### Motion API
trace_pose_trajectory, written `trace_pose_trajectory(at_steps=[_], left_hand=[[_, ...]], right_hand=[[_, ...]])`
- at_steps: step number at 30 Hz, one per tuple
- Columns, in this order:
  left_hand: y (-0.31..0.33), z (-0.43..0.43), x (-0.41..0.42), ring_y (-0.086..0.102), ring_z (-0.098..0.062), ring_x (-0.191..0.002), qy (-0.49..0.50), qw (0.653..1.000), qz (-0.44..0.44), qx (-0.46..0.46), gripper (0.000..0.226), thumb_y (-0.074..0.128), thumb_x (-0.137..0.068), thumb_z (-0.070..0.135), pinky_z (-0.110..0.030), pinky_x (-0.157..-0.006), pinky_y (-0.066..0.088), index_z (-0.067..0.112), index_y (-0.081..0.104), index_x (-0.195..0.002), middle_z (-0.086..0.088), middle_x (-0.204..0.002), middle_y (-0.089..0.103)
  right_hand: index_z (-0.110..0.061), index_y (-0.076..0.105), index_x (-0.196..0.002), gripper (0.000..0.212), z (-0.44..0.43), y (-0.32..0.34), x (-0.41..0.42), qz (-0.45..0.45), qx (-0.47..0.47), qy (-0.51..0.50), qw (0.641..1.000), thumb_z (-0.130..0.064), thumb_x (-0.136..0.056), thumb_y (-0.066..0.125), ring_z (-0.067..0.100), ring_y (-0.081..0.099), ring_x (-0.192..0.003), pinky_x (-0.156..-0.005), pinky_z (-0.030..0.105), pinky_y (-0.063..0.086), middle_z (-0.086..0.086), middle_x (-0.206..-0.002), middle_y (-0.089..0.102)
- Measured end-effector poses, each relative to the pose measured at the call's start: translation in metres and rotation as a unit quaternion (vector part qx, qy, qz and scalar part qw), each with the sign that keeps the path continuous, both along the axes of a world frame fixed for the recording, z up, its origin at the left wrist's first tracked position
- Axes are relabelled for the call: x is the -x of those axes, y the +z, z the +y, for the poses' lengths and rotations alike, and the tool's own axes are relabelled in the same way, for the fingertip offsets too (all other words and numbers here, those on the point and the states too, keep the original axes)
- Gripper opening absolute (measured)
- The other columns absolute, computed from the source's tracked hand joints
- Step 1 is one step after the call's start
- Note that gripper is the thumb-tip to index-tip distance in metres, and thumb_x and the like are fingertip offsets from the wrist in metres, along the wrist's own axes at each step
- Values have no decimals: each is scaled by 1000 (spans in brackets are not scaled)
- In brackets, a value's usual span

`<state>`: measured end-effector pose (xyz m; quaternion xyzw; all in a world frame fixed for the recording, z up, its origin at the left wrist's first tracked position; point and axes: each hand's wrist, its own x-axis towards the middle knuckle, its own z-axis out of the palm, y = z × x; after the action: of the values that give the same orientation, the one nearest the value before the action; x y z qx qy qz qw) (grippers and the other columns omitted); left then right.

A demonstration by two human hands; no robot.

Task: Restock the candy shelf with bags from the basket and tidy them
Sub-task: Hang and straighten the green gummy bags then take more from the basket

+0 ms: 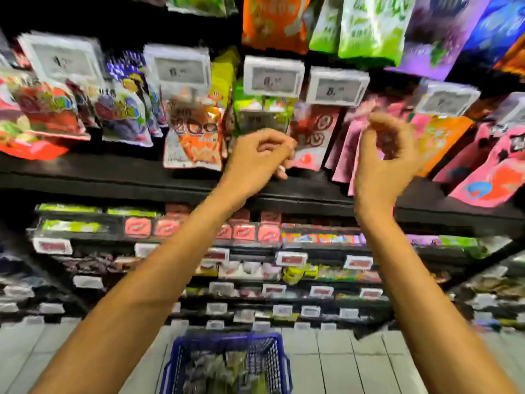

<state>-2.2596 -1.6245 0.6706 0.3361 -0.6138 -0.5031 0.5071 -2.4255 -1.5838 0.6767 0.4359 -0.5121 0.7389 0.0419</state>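
Both hands are raised to the row of hanging bags above the front edge of the black shelf (pixel 113 172). The left hand (pixel 260 157) has its fingers curled at the lower edge of the green bag (pixel 261 115), just beside the red bag (pixel 312 135). Blur hides whether it pinches either bag or holds nothing. The right hand (pixel 383 160) is curled in front of the pink bag (pixel 345 155), thumb and forefinger close together. I cannot tell whether they grip its edge. The stock to be hung, a dark heap of bags (pixel 224 371), lies in the blue basket (pixel 227 337) on the floor, below and between the forearms.

The row is crowded and the bags overlap. The pink bag hangs tilted, its bottom swung toward the shelf's left end, so a tug there could probably slide it off its hook, and it may drop past the shelf's front edge. The price tags (pixel 272 78) sit right above the bag tops, so a hand lifting a bag could knock one askew. Working both hands at once on neighbouring bags risks dragging the red bag along with the wrong one. With the basket so low, each reach down takes the eyes off the row, and a half-seated bag may slip unnoticed.
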Motion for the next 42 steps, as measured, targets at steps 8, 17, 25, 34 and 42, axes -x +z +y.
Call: trace_pose_trajectory(at_steps=[8,17,25,34,42], left_hand=[[-218,52,-46,57,-17,-60,-36,950,-60,-303,23,45,-99,2,-31,-53,49,4,61,-83,-8,-70,64],[-456,136,-100,52,0,-34,59,834,-141,-530,26,46,-98,-1,-13,-34,40,10,57,-79,8,-43,60],[-636,208,-111,53,-13,-54,39,757,-247,-603,30,58,-71,47,-21,-47,40,18,62,-77,1,-65,63],[-798,239,-111,64,-28,-85,15,720,-363,-591,31,49,-95,23,-37,-80,52,2,70,-90,-16,-93,69],[-915,223,-123,67,-31,-87,21,729,-459,-507,19,54,-96,17,-32,-66,40,6,68,-88,-16,-91,71]], right_hand=[[5,71,-91,11,60,-235,-34,-106,-359,97,922,6,-88,60,12,52,-73,-74,25,44,9,-83,64],[5,70,-95,12,129,-459,-45,-269,-612,106,736,5,-91,58,22,57,-74,-72,33,50,14,-82,63],[-11,68,-102,17,175,-644,-40,-350,-712,124,596,-1,-90,59,8,59,-72,-59,18,51,0,-90,64],[-3,66,-112,26,198,-814,-32,-386,-745,90,537,5,-95,47,9,66,-68,-64,21,50,8,-87,71],[-20,61,-76,31,180,-936,-56,-384,-758,108,517,3,-94,50,-2,57,-39,-41,14,48,-8,-59,62]])
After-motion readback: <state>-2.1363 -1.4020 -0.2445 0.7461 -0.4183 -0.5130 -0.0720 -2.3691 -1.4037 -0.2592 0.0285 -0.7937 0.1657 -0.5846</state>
